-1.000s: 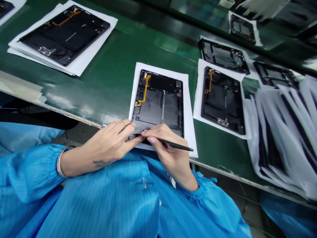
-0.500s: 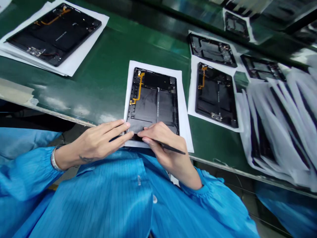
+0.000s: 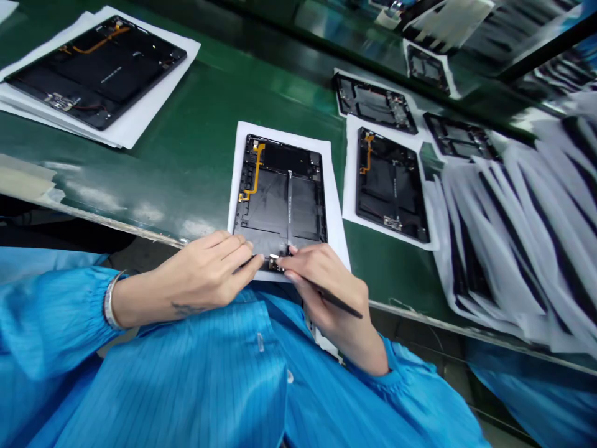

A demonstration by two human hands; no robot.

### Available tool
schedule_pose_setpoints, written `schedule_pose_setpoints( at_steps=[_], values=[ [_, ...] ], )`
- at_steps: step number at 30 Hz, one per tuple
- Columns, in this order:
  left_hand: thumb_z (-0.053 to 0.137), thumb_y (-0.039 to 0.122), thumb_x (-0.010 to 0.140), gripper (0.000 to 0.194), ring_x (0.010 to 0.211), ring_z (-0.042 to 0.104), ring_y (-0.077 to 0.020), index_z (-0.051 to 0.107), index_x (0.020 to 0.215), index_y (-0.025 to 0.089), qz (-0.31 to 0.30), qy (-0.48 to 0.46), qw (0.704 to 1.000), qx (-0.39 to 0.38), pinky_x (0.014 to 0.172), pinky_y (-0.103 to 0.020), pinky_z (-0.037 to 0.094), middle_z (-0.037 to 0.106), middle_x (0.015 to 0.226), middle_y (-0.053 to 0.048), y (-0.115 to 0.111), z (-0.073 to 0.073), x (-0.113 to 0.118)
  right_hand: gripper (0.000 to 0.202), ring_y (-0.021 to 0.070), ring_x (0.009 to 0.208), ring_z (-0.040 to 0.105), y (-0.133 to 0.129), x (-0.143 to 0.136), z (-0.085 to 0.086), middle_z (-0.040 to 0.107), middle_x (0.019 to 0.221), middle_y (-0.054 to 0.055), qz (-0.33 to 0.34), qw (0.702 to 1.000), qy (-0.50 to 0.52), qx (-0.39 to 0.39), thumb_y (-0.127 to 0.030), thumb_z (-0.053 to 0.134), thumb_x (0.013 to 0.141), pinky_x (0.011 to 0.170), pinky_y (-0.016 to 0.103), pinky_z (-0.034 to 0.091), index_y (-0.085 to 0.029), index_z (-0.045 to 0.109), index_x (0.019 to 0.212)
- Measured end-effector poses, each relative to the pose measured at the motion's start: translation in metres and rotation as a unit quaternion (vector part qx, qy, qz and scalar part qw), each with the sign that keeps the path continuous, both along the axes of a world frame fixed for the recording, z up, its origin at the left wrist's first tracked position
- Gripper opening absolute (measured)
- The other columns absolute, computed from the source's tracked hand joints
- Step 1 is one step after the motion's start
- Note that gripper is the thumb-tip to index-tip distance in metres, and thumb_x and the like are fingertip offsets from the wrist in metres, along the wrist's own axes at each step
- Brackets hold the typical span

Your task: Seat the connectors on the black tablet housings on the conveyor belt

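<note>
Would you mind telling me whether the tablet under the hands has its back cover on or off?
Off. The tablet lies open on white paper, its orange flex cable and dark inner panels exposed, while both hands work at its near edge.

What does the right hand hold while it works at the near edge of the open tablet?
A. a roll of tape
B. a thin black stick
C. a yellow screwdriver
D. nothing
B: the right hand grips a thin black stick that slants out past its knuckles, while its fingertips meet the left hand at the near edge of the tablet.
</note>
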State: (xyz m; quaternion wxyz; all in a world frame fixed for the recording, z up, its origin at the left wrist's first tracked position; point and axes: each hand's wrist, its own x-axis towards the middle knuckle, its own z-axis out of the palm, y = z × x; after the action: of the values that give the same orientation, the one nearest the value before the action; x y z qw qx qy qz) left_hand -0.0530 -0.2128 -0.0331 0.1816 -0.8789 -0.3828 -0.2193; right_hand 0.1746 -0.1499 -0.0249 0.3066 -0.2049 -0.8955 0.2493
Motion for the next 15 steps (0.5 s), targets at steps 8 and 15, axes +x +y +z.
schedule_pose_setpoints(
  at_steps=[8, 15],
  values=[
    [0.055, 0.039, 0.101, 0.038, 0.099, 0.071, -0.028, 0.065, 0.118, 0.006, 0.011, 0.026, 1.0, -0.007, 0.085, -0.04, 0.055, 0.073, 0.113, -0.016, -0.009, -0.007, -0.003, 0.01, 0.0204, 0.088, 0.062, -0.007, 0.002, 0.001, 0.066, 0.087, 0.008, 0.043, 0.992, -0.064, 0.102, -0.014, 0.057, 0.095, 0.089, 0.038, 0.057, -0.015, 0.063, 0.103],
    [0.05, 0.01, 0.097, 0.017, 0.096, 0.073, -0.0232, 0.066, 0.092, 0.012, 0.0, -0.026, 0.999, 0.02, 0.082, -0.035, 0.054, 0.076, 0.11, -0.012, -0.007, -0.012, -0.004, 0.021, 0.0206, 0.085, 0.06, 0.009, 0.008, 0.001, 0.064, 0.091, 0.008, 0.048, 0.992, -0.089, 0.078, -0.012, 0.042, 0.1, 0.072, 0.035, 0.051, -0.015, 0.057, 0.115]
  ],
)
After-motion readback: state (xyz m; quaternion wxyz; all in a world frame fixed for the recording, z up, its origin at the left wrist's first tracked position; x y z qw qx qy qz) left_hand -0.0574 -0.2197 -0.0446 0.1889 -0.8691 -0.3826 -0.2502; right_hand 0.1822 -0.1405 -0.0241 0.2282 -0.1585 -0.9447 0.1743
